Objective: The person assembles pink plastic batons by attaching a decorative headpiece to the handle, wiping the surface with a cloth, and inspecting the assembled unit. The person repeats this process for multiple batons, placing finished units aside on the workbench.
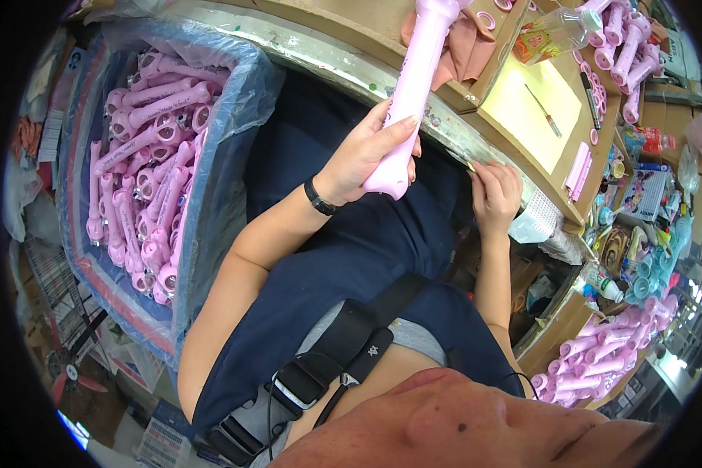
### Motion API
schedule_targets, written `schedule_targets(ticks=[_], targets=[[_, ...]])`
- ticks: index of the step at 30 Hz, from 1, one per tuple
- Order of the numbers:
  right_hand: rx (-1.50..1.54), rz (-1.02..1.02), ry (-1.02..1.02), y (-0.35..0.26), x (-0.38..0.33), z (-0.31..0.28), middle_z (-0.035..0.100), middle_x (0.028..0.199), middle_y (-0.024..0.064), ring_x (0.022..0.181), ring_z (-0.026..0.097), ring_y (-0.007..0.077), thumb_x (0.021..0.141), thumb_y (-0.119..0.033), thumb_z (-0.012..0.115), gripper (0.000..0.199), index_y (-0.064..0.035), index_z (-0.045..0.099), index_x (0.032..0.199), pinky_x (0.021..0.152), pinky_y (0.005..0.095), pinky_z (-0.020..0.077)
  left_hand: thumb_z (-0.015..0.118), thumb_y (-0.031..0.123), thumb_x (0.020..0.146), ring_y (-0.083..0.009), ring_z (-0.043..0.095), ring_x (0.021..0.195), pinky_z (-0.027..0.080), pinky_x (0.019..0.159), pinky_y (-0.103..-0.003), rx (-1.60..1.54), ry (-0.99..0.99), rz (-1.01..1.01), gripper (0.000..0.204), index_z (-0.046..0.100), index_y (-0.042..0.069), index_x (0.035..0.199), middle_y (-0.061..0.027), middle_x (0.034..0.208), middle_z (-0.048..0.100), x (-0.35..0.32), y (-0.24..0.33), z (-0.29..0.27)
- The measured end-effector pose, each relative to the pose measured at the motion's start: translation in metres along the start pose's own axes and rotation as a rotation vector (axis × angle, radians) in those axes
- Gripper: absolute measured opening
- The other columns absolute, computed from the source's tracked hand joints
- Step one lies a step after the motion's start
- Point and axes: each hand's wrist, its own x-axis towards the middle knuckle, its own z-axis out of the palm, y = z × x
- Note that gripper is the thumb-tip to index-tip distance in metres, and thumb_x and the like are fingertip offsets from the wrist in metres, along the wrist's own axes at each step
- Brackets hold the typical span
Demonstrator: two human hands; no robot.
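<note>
My left hand [370, 148], with a dark band on its wrist, is closed round the lower part of a long pink plastic handle [421, 66]. The handle stands tilted, with its flared end down, and its top is cut off by the picture's upper edge. To the right, my right hand [495, 195] is raised at the worktable's edge [444, 132]. Its thumb and fingertips are pinched together; what lies between them is too small to make out. Left of my body, a bin lined with blue plastic [246, 93] holds many pink toy pieces [152, 171] with ringed ends.
On the worktable lie a salmon cloth [466, 51], a clear bottle [554, 35], a yellow sheet [550, 144] with a thin tool [544, 111], and a black pen [590, 100]. Pink handles are heaped at the far right [624, 51] and in a box at lower right [600, 355].
</note>
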Motion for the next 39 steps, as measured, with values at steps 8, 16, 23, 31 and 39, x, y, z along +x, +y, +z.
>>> schedule_targets(ticks=[8, 16, 23, 31, 39], targets=[[0.607, 0.046, -0.143, -0.07, 0.039, -0.02, 0.058, 0.076, 0.0082, 0.059, 0.057, 0.0227, 0.07, -0.004, 0.075, 0.017, -0.0065, 0.062, 0.081, 0.05, 0.0294, 0.0458, 0.039, 0.036, 0.1, -0.0164, 0.062, 0.06, 0.052, 0.053, -0.026, 0.033, 0.064, -0.007, 0.038, 0.039, 0.008, 0.124, -0.0093, 0.085, 0.06, -0.002, 0.0, 0.008], [0.471, -0.036, -0.058, -0.074, 0.049, -0.015, 0.058, 0.073, 0.0068, 0.052, 0.057, 0.0211, 0.067, -0.009, 0.077, 0.017, -0.0066, 0.062, 0.075, 0.045, 0.0282, 0.0446, 0.038, 0.035, 0.1, -0.0153, 0.061, 0.059, 0.052, 0.052, -0.027, 0.035, 0.083, -0.002, 0.035, 0.039, 0.008, 0.123, -0.0088, 0.085, 0.059, -0.002, 0.001, 0.011], [0.499, 0.034, -0.101, -0.073, 0.048, -0.014, 0.057, 0.071, 0.0068, 0.05, 0.055, 0.0202, 0.067, -0.01, 0.078, 0.018, -0.006, 0.062, 0.075, 0.044, 0.0286, 0.0443, 0.038, 0.034, 0.101, -0.0153, 0.061, 0.059, 0.052, 0.052, -0.027, 0.04, 0.092, 0.003, 0.033, 0.04, 0.008, 0.122, -0.0085, 0.083, 0.059, -0.001, 0.0, 0.011], [0.508, 0.146, -0.028, -0.063, 0.043, -0.008, 0.06, 0.071, 0.0075, 0.059, 0.059, 0.0224, 0.068, -0.006, 0.076, 0.015, -0.006, 0.063, 0.075, 0.052, 0.0303, 0.0474, 0.038, 0.031, 0.101, -0.0167, 0.061, 0.059, 0.052, 0.054, -0.028, 0.003, 0.098, 0.001, 0.034, 0.038, 0.007, 0.126, -0.0088, 0.083, 0.059, -0.001, -0.002, 0.01], [-0.332, -0.065, 0.132, 0.029, 0.005, 0.018, 0.056, 0.113, 0.0037, 0.109, 0.049, 0.0256, 0.07, -0.023, 0.079, 0.021, -0.0184, 0.067, 0.087, 0.096, 0.0416, 0.0338, 0.055, 0.008, 0.09, -0.0175, 0.062, 0.077, 0.054, 0.07, -0.03, 0.26, 0.124, 0.213, 0.064, 0.02, 0.007, 0.144, -0.0105, 0.1, 0.056, -0.002, -0.022, 0.012]])
